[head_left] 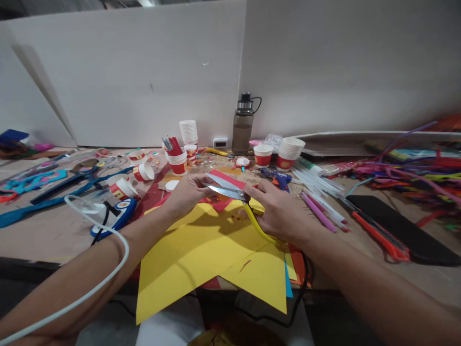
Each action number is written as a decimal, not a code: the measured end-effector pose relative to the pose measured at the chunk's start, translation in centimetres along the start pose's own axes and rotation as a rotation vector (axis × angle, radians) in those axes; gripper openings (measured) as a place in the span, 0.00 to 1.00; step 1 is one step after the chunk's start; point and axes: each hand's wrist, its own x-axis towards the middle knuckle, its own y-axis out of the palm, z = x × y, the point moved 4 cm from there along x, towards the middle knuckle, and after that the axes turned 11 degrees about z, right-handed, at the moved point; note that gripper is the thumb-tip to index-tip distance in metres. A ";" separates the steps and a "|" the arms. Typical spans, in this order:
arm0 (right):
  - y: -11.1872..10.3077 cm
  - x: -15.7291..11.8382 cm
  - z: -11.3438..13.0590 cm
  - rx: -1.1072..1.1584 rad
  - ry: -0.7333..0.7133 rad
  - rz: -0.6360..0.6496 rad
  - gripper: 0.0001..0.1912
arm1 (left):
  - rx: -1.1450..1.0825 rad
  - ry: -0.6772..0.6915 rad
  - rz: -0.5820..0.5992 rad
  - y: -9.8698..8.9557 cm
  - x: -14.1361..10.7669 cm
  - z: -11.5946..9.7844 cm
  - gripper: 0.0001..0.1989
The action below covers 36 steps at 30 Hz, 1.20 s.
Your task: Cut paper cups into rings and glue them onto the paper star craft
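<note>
In the head view, my right hand [277,206] is wrapped round the yellow handle of a pair of scissors [232,191]. The scissor blades are parted and point left. My left hand [189,192] pinches a red piece of paper [227,179] near the blade tips. The red paper runs behind the blades towards my right hand's fingers. Below both hands, large yellow paper sheets [180,254] lie over the table's front edge, with red scraps at their upper side.
A bottle [242,127], paper cups [262,154] and a cup of red sticks [176,161] stand at the back. To the right lie a red cutter [382,235], a black phone-like slab [403,230] and pens. A white cable [124,259] crosses my left forearm.
</note>
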 end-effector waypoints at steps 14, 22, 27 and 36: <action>-0.1 0.0 -0.2 -0.046 0.012 -0.060 0.25 | 0.103 0.037 -0.065 -0.2 -0.1 -0.9 0.08; -1.6 0.2 -1.3 0.288 -0.032 -0.157 0.25 | -0.060 0.012 -0.141 -1.6 0.3 -1.1 0.15; -1.8 -0.5 0.3 0.305 -0.150 0.022 0.23 | -0.209 0.043 -0.134 -2.9 1.0 -0.7 0.18; -1.9 -1.4 -0.7 0.396 0.107 -0.018 0.23 | -0.277 0.036 -0.114 -2.1 0.8 -0.9 0.18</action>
